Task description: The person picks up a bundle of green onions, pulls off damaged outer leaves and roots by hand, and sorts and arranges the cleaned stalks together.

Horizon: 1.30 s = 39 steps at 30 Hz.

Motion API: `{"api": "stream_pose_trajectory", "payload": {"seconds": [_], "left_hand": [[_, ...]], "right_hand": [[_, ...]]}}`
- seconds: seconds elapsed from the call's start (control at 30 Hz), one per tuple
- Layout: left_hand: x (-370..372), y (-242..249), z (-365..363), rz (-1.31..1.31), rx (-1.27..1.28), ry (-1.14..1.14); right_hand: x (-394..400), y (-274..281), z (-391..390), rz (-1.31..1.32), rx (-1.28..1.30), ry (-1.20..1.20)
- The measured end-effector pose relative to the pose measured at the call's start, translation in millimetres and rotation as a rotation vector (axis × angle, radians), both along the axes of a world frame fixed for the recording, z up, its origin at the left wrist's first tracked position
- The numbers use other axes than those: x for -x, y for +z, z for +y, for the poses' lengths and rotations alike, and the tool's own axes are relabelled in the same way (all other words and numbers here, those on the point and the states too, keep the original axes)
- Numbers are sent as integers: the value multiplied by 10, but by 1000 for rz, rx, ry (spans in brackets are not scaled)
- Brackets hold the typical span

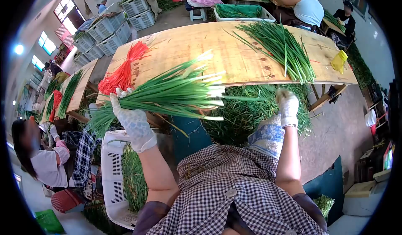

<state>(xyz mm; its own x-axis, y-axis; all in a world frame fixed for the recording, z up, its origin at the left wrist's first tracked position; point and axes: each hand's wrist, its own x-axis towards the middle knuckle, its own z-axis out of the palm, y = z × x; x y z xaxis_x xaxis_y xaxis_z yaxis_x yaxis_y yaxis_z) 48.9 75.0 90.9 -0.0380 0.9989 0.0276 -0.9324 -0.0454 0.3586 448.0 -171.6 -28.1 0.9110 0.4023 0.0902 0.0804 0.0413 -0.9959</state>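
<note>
My left hand [133, 120], in a pale patterned glove, grips a loose bunch of long green stalks [167, 90] near its leafy end. The white stalk ends fan out to the right, over the table's near edge. My right hand [288, 105], in a white glove, is closed just below the table edge at the right. A thin green strand stretches from the bunch toward it; the fingertips are blurred. Red ties [121, 73] lie on the wooden table [188, 42] beside my left hand. A second green bundle [280, 48] rests at the table's right.
A yellow object [339, 61] stands at the table's right end. Loose greens [234, 113] are heaped below the table. A white basket [113, 176] with greens is at my left, near a seated person [50, 161]. Crates [111, 34] and more people are farther back.
</note>
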Motion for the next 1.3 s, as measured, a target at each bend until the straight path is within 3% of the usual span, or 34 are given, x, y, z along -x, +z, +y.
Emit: {"api": "stream_pose_trajectory", "payload": {"seconds": [0.07, 0.13, 0.2, 0.27, 0.33, 0.37, 0.47, 0.5, 0.53, 0.6, 0.67, 0.73, 0.8, 0.83, 0.87, 0.93, 1.0, 1.07, 1.13, 1.2, 1.23, 1.3], "left_hand": [[-12, 8, -28, 35, -13, -18], [-93, 57, -100, 48, -38, -29], [-192, 34, -186, 68, -49, -42], [-299, 32, -229, 108, -77, -13], [-333, 35, -202, 120, -40, 19], [-320, 46, -192, 103, 7, 15], [-220, 16, -126, 90, 31, 0], [-183, 2, -107, 80, -51, -51], [-162, -2, -94, 68, -133, -103], [-161, 52, -137, 65, -91, -92], [-63, 46, -135, 60, -42, -80], [191, 49, -21, -106, -125, -97], [213, 114, -113, -60, -128, -44], [195, 128, -154, -40, -172, -58], [175, 134, -174, -23, -218, -73], [190, 46, -127, -146, -253, -220], [166, -61, -62, -85, -202, -204], [171, -100, -40, -66, -144, -201], [78, -50, -116, -104, -60, -186], [74, -41, -109, -151, 14, -209], [74, -44, -102, -182, 37, -234], [92, -93, -56, -216, 60, -252]], "right_hand": [[221, 257, -81, -780, 900, 185], [766, 759, 85, -802, 370, 175], [1186, 1099, 228, -852, 130, 329], [1348, 978, 471, -816, 66, 583], [1499, 813, 620, -547, 19, 550], [1507, 790, 622, -198, -96, 656], [1589, 1008, 413, 390, -291, 832], [1480, 944, 363, 282, -220, 961], [1439, 909, 315, -2, -78, 973], [1248, 793, 190, -182, 10, 1005], [921, 687, -18, 50, 91, 876], [480, 490, -258, 86, 267, 754], [275, 306, -238, -557, 1310, 511], [443, 404, -239, -650, 1163, 334], [562, 471, -168, -554, 713, 434], [938, 741, 93, -10, -8, 733], [1096, 767, 369, 1, -88, 695], [1122, 892, 601, -177, 130, 690], [1253, 855, 782, -223, -105, 739], [1264, 893, 832, 126, -181, 1015], [1305, 975, 815, 75, -91, 910], [1206, 920, 743, 52, -180, 977]]}}
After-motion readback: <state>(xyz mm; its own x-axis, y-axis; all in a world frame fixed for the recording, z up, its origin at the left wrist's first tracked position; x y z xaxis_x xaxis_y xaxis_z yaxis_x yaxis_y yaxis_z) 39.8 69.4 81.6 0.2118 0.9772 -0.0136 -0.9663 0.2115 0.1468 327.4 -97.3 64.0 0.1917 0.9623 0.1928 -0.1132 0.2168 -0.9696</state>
